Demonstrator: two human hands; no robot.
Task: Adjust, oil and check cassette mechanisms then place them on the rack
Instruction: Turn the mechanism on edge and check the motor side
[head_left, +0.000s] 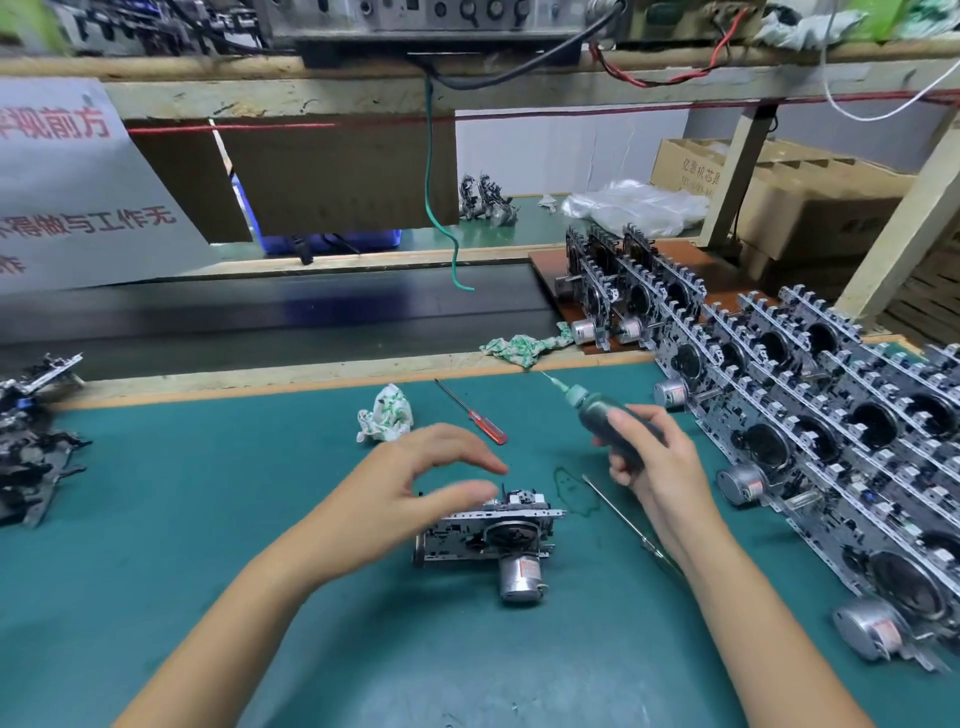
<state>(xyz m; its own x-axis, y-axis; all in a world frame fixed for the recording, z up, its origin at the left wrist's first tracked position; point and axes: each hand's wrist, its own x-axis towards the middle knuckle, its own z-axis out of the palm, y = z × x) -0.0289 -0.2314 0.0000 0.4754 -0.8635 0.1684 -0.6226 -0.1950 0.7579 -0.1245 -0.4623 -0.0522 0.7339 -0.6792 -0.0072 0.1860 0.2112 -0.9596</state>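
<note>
A green work mat (208, 519) fills the lower frame, and along its right edge rows of finished cassette mechanisms (810, 415) stand packed on the rack, running from centre right to lower right. Just below the frame's centre one cassette mechanism (491, 535) lies on the mat, its motor toward the viewer, with the left hand (415, 478) hovering just above it, fingers relaxed and spread, holding nothing. Right of centre the right hand (654, 462) grips a dark green oil bottle (602, 421), needle tip pointing up-left, while a red-handled screwdriver (472, 413) lies above the hands.
</note>
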